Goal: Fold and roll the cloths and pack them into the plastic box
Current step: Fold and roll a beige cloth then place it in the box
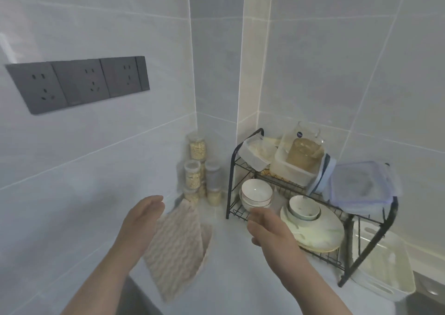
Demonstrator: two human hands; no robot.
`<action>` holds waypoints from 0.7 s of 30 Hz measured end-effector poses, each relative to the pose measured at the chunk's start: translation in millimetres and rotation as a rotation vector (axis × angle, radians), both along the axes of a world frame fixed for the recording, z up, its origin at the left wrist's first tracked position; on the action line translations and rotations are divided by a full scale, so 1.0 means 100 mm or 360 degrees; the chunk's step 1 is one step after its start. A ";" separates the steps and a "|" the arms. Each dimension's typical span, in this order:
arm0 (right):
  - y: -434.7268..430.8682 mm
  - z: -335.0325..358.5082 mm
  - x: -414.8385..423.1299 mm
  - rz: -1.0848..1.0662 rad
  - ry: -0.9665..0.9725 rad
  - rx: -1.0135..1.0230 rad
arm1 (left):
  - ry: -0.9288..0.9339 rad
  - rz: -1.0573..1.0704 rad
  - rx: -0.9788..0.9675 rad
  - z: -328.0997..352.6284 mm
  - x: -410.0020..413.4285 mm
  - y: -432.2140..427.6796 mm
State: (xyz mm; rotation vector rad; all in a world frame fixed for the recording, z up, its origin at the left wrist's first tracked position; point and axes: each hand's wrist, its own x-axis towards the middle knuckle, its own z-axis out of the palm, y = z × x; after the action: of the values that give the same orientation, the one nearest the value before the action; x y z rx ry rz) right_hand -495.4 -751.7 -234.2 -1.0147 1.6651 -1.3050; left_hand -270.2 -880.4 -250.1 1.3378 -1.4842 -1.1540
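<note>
Beige wavy-textured cloths (178, 247) lie stacked flat on the white counter, one edge of a lower cloth showing at the right. My left hand (142, 218) hovers over the stack's left edge, fingers straight, holding nothing. My right hand (267, 228) is raised to the right of the cloths, in front of the dish rack, fingers relaxed and empty. A white plastic box (385, 269) stands at the far right beside the rack. Clear lidded plastic boxes (361, 189) sit on the rack's top shelf.
A black wire dish rack (231, 170) holds white bowls (256, 191), plates (317, 230) and containers. Several clear jars of grain (197, 170) stand in the tiled corner. A grey socket strip (79, 83) is on the left wall. A sink edge (139, 298) shows at the bottom.
</note>
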 end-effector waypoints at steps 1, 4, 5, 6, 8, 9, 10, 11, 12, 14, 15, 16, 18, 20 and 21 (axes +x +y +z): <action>-0.18 -0.08 0.04 -0.0035 -0.0018 0.0032 | -0.0030 -0.0045 0.0042 -0.10 0.00 -0.24; -0.71 -0.36 0.16 -0.0169 -0.0098 0.0123 | -0.0147 -0.0180 0.0159 -0.42 0.00 -0.90; -0.87 -0.45 0.21 -0.0222 -0.0119 0.0173 | -0.0184 -0.0224 0.0193 -0.52 0.00 -1.10; -1.01 -0.53 0.26 -0.0266 -0.0135 0.0221 | -0.0207 -0.0277 0.0221 -0.62 -0.01 -1.27; -1.26 -0.71 0.34 -0.0334 -0.0167 0.0315 | -0.0276 -0.0400 0.0261 -0.84 -0.05 -1.55; -1.37 -0.81 0.37 -0.0367 -0.0178 0.0369 | -0.0361 -0.0463 0.0251 -0.96 -0.07 -1.67; -1.47 -0.91 0.40 -0.0393 -0.0176 0.0422 | -0.0446 -0.0518 0.0241 -1.08 -0.08 -1.77; -1.55 -1.00 0.43 -0.0410 -0.0175 0.0473 | -0.0527 -0.0564 0.0252 -1.23 -0.09 -1.87; -1.62 -1.09 0.45 -0.0424 -0.0169 0.0526 | -0.0580 -0.0622 0.0280 -1.38 -0.09 -1.94; -1.74 -1.29 0.48 -0.0433 -0.0151 0.0642 | -0.0684 -0.0755 0.0345 -1.64 -0.09 -2.01; -1.79 -1.38 0.49 -0.0425 -0.0128 0.0685 | -0.0787 -0.0817 0.0295 -1.78 -0.08 -2.05; -1.85 -1.49 0.48 -0.0418 -0.0083 0.0730 | -0.0914 -0.0882 0.0165 -1.88 -0.08 -2.06; -1.98 -1.68 0.45 -0.0412 0.0065 0.0809 | -0.1217 -0.0940 -0.0201 -2.06 -0.07 -2.07; -2.13 -1.88 0.42 -0.0366 0.0255 0.0924 | -0.1455 -0.0980 -0.0422 -2.22 -0.07 -2.02; -2.21 -1.96 0.42 -0.0362 0.0325 0.0990 | -0.1532 -0.1008 -0.0459 -2.30 -0.06 -1.97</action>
State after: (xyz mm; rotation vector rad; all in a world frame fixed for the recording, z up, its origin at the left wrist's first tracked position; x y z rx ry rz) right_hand -453.0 -972.8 -429.8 -0.6060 2.2003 -0.7365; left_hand -276.3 -1077.7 -480.3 1.3034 -2.7922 -0.5622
